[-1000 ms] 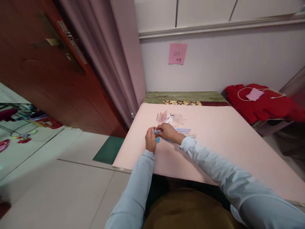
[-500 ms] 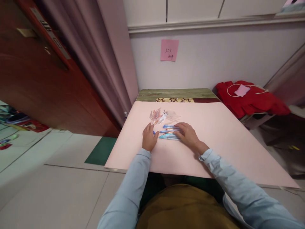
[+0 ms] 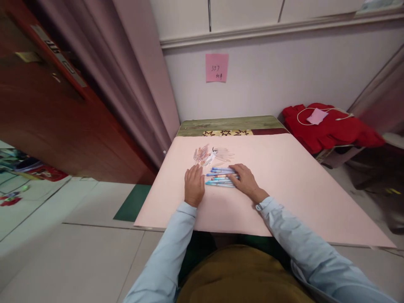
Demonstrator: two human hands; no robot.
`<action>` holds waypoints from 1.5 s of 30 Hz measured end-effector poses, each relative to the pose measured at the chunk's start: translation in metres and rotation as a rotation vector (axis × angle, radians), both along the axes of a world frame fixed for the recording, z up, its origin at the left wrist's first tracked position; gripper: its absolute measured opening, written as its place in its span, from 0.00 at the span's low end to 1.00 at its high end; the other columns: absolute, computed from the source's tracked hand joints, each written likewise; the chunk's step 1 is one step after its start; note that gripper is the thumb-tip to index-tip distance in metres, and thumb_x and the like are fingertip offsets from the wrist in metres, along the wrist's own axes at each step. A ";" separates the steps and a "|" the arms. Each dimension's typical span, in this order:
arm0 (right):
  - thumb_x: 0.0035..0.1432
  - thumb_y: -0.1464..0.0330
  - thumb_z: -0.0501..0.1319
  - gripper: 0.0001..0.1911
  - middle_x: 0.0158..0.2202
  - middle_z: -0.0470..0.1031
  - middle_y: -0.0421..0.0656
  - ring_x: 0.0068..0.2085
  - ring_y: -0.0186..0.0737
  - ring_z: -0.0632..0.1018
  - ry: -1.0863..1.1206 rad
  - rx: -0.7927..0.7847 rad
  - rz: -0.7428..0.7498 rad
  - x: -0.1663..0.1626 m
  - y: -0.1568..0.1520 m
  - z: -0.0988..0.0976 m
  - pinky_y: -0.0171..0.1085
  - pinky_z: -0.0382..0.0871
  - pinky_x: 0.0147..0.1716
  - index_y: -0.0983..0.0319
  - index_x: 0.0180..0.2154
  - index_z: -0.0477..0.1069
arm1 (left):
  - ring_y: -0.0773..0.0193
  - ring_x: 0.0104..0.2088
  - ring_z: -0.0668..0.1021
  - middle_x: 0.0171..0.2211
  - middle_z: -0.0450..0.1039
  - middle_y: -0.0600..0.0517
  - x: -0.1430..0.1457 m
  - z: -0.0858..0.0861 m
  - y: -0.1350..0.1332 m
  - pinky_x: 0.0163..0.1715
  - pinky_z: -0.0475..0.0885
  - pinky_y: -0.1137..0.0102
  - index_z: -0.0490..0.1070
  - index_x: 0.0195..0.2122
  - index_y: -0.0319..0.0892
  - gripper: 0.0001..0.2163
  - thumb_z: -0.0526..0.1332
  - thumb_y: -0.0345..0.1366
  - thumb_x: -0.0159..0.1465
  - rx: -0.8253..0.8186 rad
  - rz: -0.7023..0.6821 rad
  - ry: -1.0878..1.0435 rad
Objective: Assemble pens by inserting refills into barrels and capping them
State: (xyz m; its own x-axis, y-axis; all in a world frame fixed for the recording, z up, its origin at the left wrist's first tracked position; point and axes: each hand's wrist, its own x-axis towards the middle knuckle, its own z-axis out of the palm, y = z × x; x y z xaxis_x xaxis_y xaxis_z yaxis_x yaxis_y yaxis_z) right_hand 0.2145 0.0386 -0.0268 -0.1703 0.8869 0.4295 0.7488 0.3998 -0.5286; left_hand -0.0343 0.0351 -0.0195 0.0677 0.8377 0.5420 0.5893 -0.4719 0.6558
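Observation:
Several blue pens [image 3: 220,176] lie side by side on the pink table cover [image 3: 284,185], pointing left to right. My left hand [image 3: 194,185] rests flat at their left ends, fingers stretched out and holding nothing. My right hand [image 3: 245,181] lies over their right ends, fingers extended and touching the pens. A small heap of clear and pinkish pen parts [image 3: 210,155] sits just beyond the pens.
A red garment [image 3: 328,126] with a white cord and pink paper lies on a seat at the right. A pink sticky note [image 3: 216,67] hangs on the wall. A curtain [image 3: 139,84] and wooden door [image 3: 47,105] stand left. Tiled floor lies below the table's left edge.
My hands, bunched together on small blue pieces a second ago, have spread apart to either end of the row of pens. The view has shifted slightly right.

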 end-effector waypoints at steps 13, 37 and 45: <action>0.69 0.61 0.53 0.17 0.45 0.77 0.46 0.46 0.46 0.74 -0.178 -0.137 0.079 0.016 0.024 0.008 0.45 0.60 0.48 0.54 0.50 0.77 | 0.43 0.64 0.64 0.62 0.63 0.37 0.060 -0.001 -0.031 0.59 0.63 0.48 0.61 0.64 0.44 0.25 0.59 0.39 0.66 -0.085 -0.126 0.453; 0.66 0.61 0.56 0.12 0.36 0.79 0.43 0.38 0.41 0.76 -0.093 -0.201 0.315 0.029 0.018 0.020 0.37 0.65 0.39 0.58 0.38 0.77 | 0.43 0.57 0.71 0.55 0.73 0.41 0.064 0.010 -0.059 0.63 0.49 0.44 0.70 0.56 0.47 0.22 0.66 0.45 0.62 -0.065 0.031 0.329; 0.65 0.63 0.59 0.10 0.37 0.78 0.42 0.36 0.39 0.76 0.114 -0.177 0.194 0.028 0.019 0.014 0.36 0.65 0.36 0.57 0.40 0.78 | 0.55 0.51 0.75 0.47 0.78 0.47 0.065 0.027 0.017 0.54 0.64 0.59 0.74 0.47 0.43 0.10 0.60 0.32 0.64 -0.121 -0.017 0.181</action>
